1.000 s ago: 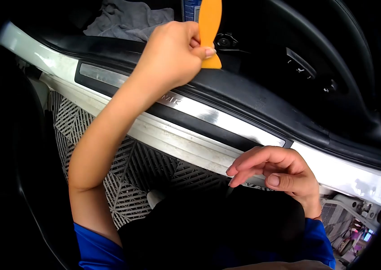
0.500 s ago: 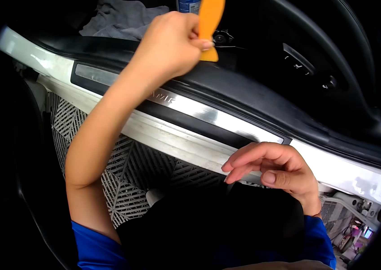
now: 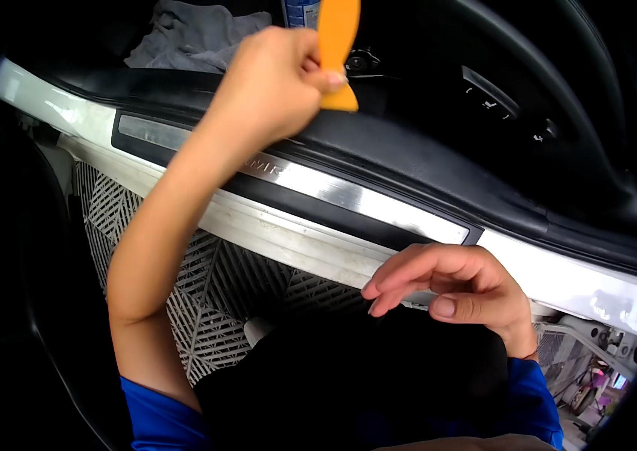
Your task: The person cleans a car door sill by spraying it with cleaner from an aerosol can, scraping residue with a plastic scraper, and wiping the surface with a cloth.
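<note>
From my head camera, I look down on a car's door sill running slantwise from upper left to lower right. My left hand (image 3: 273, 83) is above the black inner trim (image 3: 416, 158) of the doorway, its fingers clamped on an orange plastic scraper (image 3: 339, 34). I have the scraper near its lower end, my thumb pressed along it; the flared edge points down toward the trim, while the other end runs out of the top of the view. I cannot tell whether that edge touches the trim.

My left forearm crosses over the brushed-metal sill plate (image 3: 341, 192), partly hiding the raised letters on it. The plate sits in a black border on the white sill (image 3: 288, 240).

My right hand (image 3: 476, 286) is at the near side of the sill, below the plate's right end, the fingers loosely bent and the thumb apart from them. I cannot tell whether it touches the sill.

Beyond my left hand, inside the car, a crumpled grey cloth (image 3: 191, 41) lies near a blue container (image 3: 301, 13). Seat controls (image 3: 490, 94) show on the dark side panel at right. Below the sill is a slatted floor mat (image 3: 206, 331).
</note>
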Demonstrator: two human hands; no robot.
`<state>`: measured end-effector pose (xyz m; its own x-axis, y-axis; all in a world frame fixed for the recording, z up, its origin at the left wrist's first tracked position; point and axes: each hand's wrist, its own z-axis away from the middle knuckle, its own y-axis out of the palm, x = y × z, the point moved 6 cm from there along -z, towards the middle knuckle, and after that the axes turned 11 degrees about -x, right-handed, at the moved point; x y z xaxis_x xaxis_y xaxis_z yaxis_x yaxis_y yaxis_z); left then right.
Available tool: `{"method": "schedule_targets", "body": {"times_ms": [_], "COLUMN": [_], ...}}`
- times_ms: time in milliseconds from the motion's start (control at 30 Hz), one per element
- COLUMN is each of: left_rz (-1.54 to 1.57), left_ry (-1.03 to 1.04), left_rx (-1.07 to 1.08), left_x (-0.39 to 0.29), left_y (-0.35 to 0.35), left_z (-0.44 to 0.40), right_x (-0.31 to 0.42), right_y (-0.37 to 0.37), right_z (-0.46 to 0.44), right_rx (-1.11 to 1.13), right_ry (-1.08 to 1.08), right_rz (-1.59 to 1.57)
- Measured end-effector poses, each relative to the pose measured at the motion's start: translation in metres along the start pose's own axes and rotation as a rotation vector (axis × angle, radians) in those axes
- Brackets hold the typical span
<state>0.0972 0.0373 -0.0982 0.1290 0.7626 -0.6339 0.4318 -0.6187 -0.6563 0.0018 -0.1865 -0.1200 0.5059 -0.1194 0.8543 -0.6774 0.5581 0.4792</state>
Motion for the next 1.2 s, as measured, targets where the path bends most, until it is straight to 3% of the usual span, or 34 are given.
{"method": "schedule_targets", "body": {"times_ms": [133,700,800,833,1200], "left_rz": [-0.091,0.104,-0.026,0.089,0.064], "left_ry": [0.061,0.164,0.143,0.113,0.106], "left_rx": [-0.011,0.087,0.099,0.055,0.097], "left_x": [-0.002,-0.003,-0.003,0.000,-0.007], "left_y": [-0.001,0.005,0.001,-0.004,-0.003], "left_z": [-0.005,-0.002,-0.007,-0.008,-0.001], "right_x": [0.000,-0.003,-0.002,-0.002,-0.002], "right_y": [-0.002,-0.001,0.001,0.001,-0.001], "right_z": [-0.003,-0.006,-0.006,-0.005,-0.005], "right_rx": [-0.019,-0.001,0.004,0.005,-0.020], "right_ry": [-0.008,0.013,0.026,0.024,-0.017], "right_rz": [0.030,0.005,0.011,0.002,0.008]}}
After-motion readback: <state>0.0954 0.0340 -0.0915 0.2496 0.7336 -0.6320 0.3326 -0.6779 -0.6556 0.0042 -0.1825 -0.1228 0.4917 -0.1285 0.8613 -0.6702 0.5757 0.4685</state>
